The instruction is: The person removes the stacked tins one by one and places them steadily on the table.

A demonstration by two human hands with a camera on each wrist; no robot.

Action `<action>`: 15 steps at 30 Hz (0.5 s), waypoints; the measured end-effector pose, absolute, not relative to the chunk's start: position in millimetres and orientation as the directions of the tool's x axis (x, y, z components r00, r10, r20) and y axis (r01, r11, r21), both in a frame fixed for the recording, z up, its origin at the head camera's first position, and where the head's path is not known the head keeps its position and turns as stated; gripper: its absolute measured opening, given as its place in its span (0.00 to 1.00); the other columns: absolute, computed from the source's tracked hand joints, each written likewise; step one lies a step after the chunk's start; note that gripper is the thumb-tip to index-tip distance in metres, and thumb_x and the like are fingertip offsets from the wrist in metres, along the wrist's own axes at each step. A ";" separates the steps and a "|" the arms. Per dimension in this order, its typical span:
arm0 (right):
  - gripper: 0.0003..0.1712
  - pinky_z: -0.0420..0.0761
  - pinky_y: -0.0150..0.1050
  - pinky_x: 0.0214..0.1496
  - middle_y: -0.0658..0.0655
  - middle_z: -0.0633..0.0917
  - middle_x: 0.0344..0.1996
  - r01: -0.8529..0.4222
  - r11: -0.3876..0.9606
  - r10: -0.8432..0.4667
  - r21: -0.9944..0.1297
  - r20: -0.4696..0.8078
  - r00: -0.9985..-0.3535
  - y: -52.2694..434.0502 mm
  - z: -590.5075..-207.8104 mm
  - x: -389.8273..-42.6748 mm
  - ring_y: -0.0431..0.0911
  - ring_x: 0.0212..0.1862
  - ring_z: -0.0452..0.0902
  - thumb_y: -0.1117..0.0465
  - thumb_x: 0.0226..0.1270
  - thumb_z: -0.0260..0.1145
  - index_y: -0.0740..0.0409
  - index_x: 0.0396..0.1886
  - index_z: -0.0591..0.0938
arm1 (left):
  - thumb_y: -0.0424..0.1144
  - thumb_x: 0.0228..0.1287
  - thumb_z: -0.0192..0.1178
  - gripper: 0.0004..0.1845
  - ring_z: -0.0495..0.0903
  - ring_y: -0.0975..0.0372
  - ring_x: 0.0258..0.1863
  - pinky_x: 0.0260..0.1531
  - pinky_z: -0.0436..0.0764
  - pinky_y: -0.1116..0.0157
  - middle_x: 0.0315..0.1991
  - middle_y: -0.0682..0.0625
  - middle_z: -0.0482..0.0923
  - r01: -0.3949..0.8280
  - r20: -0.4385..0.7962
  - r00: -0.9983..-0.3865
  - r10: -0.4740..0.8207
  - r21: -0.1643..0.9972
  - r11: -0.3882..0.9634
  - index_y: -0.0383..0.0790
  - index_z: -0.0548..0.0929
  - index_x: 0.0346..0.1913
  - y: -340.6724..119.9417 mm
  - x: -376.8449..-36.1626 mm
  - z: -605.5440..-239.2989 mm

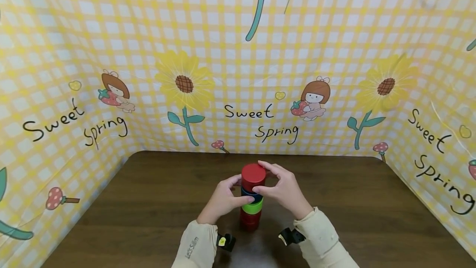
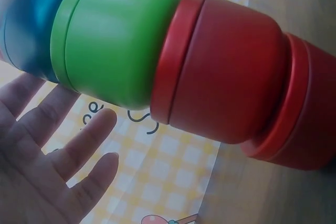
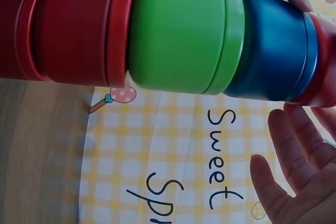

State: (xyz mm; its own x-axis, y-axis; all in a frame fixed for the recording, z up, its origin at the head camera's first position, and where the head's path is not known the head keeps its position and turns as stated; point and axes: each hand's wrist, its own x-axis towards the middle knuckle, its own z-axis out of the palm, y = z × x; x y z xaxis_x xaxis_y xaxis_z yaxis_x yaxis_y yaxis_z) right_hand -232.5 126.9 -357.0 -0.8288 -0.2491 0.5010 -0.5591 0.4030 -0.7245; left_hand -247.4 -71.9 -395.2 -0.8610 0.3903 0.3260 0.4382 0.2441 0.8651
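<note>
The setting is a staged tabletop recording booth, not a lived-in room: 1 dark wood-grain table (image 1: 156,202) is enclosed on its left, far and right sides by a yellow gingham backdrop (image 1: 238,73) printed with sunflowers and "Sweet Spring".

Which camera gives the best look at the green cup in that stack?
The right wrist view: the green cup fills the frame, rim and body unobstructed. The left wrist view shows it nearly as large, but cut off by the top edge. The head view shows only a small green band between the hands.
</note>
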 end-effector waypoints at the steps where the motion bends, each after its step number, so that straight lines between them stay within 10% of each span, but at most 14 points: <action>1: 0.35 0.79 0.42 0.47 0.56 0.84 0.44 -0.552 0.406 -0.249 -0.729 0.493 -0.834 126.5 -356.6 -232.4 0.49 0.44 0.80 0.62 0.50 0.78 0.63 0.60 0.78 | 0.39 0.56 0.70 0.28 0.76 0.51 0.50 0.51 0.70 0.43 0.48 0.43 0.81 0.439 0.327 -0.861 0.389 0.864 0.244 0.33 0.77 0.59 -71.2 -247.6 -395.1; 15: 0.31 0.79 0.50 0.48 0.57 0.83 0.44 -0.549 0.383 -0.259 -0.742 0.484 -0.836 124.7 -352.9 -232.6 0.49 0.45 0.79 0.64 0.50 0.77 0.63 0.56 0.79 | 0.36 0.55 0.70 0.25 0.77 0.50 0.47 0.51 0.70 0.42 0.45 0.42 0.82 0.452 0.346 -0.857 0.381 0.861 0.235 0.31 0.78 0.55 -69.6 -247.9 -393.8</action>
